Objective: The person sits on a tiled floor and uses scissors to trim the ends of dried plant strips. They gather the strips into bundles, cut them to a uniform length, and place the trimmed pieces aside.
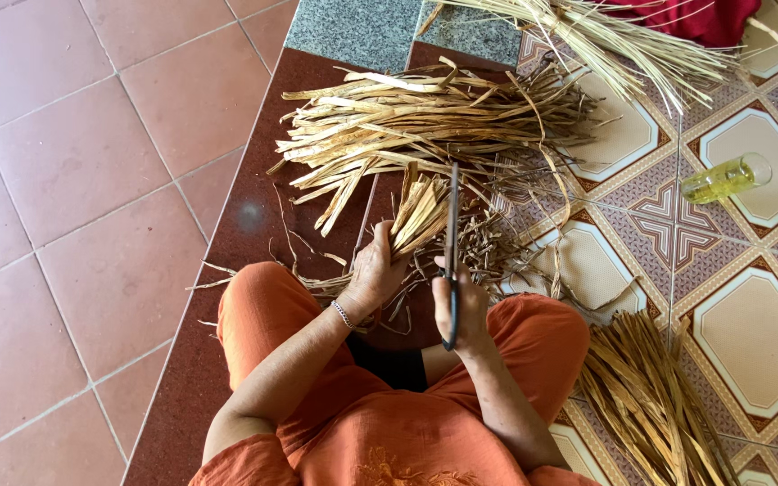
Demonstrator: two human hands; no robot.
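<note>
My left hand (376,272) grips a small bunch of dried tan fibre strips (416,214) by its lower end, a thin bracelet on the wrist. My right hand (466,308) holds long dark scissors (452,236), their blades pointing away from me and lying against the right side of the bunch. Both hands are over my lap, between my knees in orange trousers. Whether the blades are apart I cannot tell.
A big pile of dried strips (425,121) lies ahead on the step. Pale straw (605,36) lies at the top. More strips (650,405) lie by my right knee. A bottle of yellow liquid (727,178) rests on the patterned tiles. Red tiles lie lower, to the left.
</note>
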